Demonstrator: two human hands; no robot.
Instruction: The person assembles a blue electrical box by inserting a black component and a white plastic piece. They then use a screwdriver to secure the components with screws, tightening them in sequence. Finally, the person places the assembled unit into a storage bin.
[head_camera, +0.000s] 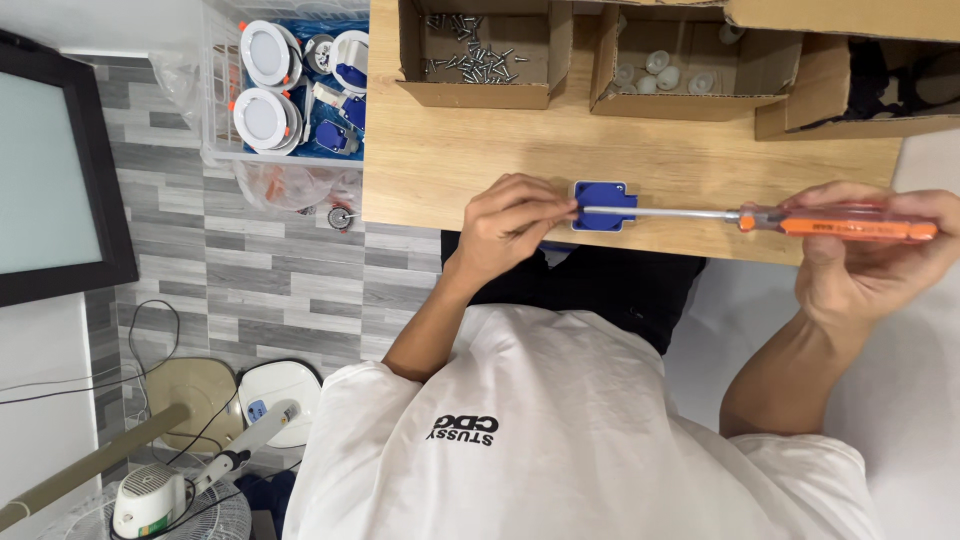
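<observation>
— Hand positions?

— The left hand (515, 222) is curled, fingertips pinched against the left edge of a small blue square box (603, 206) lying near the front edge of the wooden table (470, 150). The right hand (868, 255) is closed around the orange handle of a screwdriver (790, 220), held level, its metal shaft reaching across to the blue box.

— Containers?

— Three cardboard boxes along the far side. One (480, 50) holds loose screws (472, 58); the next (690, 65) holds small white round parts (660, 68); the third's contents are dark and unclear. A clear bin (215, 100) beside the table holds round white lamp fittings (265, 115).
</observation>
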